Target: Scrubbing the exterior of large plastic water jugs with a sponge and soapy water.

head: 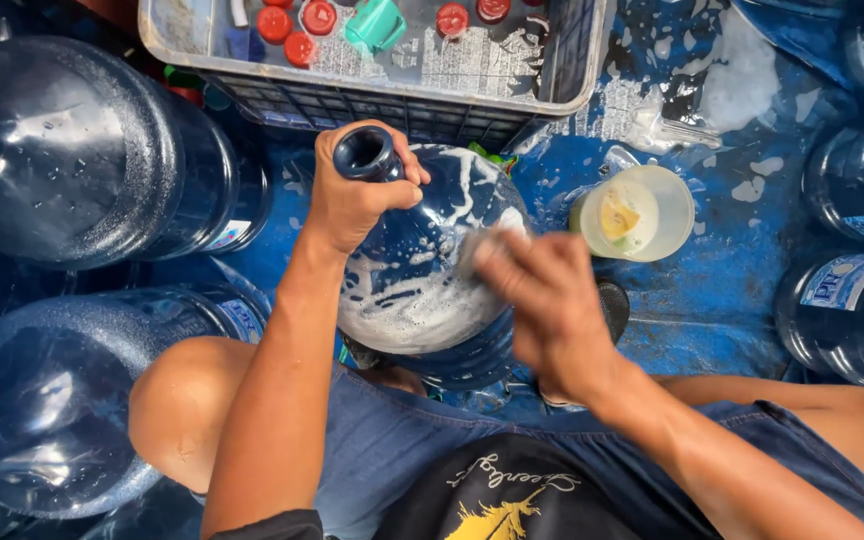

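A large blue water jug (422, 290) lies tilted between my knees, its shoulder streaked with white soap foam. My left hand (352, 195) grips the jug's open neck (364, 152). My right hand (542, 300), blurred with motion, presses a pale scrubbing pad (487, 245) against the jug's soapy side. Most of the pad is hidden under my fingers.
A grey plastic crate (572, 70) holding red caps (297, 30) and a teal cup (377, 25) stands ahead. A small white tub of soapy liquid (637, 212) sits to the right. Several big blue jugs lie at left (72, 150) and right (857, 310) on wet blue sheeting.
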